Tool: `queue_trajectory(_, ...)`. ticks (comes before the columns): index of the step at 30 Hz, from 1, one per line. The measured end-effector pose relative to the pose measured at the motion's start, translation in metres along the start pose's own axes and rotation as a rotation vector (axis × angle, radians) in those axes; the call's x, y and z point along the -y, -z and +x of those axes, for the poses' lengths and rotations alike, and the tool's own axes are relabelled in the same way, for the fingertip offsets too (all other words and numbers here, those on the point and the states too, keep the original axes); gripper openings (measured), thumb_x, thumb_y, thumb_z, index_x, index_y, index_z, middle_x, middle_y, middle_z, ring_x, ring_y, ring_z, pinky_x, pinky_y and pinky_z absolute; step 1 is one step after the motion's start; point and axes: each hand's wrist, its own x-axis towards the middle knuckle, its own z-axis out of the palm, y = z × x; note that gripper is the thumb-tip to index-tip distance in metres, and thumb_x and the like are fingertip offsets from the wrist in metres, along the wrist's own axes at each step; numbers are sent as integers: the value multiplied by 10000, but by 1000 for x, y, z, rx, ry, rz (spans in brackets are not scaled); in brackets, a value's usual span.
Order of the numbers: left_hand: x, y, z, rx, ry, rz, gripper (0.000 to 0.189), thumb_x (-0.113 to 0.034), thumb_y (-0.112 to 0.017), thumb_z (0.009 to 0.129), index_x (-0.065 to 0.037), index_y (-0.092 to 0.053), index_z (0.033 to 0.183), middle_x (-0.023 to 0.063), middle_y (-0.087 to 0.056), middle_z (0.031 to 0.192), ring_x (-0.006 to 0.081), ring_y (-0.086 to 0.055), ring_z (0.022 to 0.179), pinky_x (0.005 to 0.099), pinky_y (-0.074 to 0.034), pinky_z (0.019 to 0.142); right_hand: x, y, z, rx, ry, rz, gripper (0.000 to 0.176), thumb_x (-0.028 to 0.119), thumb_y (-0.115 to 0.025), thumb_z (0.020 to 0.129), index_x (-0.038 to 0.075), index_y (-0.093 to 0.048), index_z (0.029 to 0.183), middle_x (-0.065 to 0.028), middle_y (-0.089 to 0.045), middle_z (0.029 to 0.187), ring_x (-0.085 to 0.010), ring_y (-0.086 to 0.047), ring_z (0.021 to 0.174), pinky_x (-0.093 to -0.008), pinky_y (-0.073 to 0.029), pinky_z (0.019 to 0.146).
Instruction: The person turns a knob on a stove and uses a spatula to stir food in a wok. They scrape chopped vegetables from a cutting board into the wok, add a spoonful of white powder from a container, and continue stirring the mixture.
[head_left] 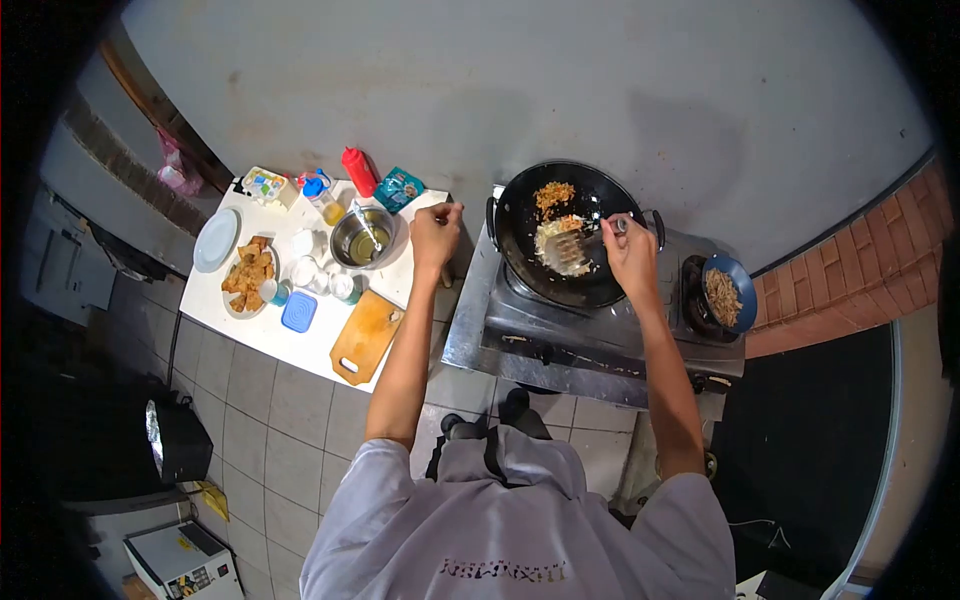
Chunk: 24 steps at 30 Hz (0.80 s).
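My right hand [630,252] is wrapped round the handle of a slotted spatula [568,250], whose head rests in a large black wok [605,290] on the stove. Beside and under the spatula lies pale, egg-like food [550,235]. Farther back in the wok is a small heap of orange-brown chopped food [554,195]. My left hand [435,240] hovers between the white table and the wok, fingers curled closed; whatever they may hold is hidden. Nearest to it on the table is a steel bowl [343,238] with yellowish liquid and a utensil inside.
A blue pan [742,310] of shredded food sits on the right burner. The white table [240,318] carries a cutting board [365,335], a plate of fried food [248,280], a blue lid [299,312], a red squeeze bottle [358,172] and a teal pouch [400,189]. A wall stands behind.
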Motion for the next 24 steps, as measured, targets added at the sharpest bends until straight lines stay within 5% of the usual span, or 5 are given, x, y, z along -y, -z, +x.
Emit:
queue_trajectory(2, 1, -2, -3, 29, -48, 22, 280, -255, -659, 838, 15, -701, 897, 175, -675, 728, 266, -670, 662, 343, -505, 643, -3, 7, 6, 15, 31, -182, 215, 172, -640, 858, -40, -619, 831, -216, -622, 719, -333, -631, 589, -381, -452, 543)
queue_trajectory(10, 3, -7, -10, 152, -34, 5, 283, -262, -654, 848, 14, -700, 889, 171, -669, 702, 255, -667, 647, 336, -498, 619, -28, 12, 47, -55, 185, -44, 218, 154, -631, 876, -61, -615, 905, -199, -620, 756, -283, -637, 638, -349, -476, 574)
queue_trajectory(14, 13, -10, -9, 156, -20, 1, 288, -260, -652, 852, 22, -698, 892, 184, -672, 720, 254, -670, 654, 337, -501, 629, -22, 2, 32, 164, 111, 0, 208, 120, -636, 872, -74, -613, 942, -192, -649, 886, -260, -656, 692, -323, -523, 635)
queue_trajectory(20, 14, 1, -10, 176, 6, 20, 295, -257, -651, 852, 30, -695, 904, 196, -680, 758, 260, -681, 690, 337, -509, 651, 25, 45, 14, -54, 13, -81, 189, 112, -624, 882, -75, -623, 914, -184, -638, 805, -252, -675, 695, -306, -521, 601)
queue_trajectory(24, 14, -1, -13, 157, -27, 17, 299, -258, -647, 854, 32, -694, 906, 204, -677, 757, 265, -682, 693, 341, -509, 651, 4, 42, 10, -124, -28, -435, 244, 163, -592, 887, -69, -603, 813, -218, -621, 700, -373, -628, 624, -422, -482, 563)
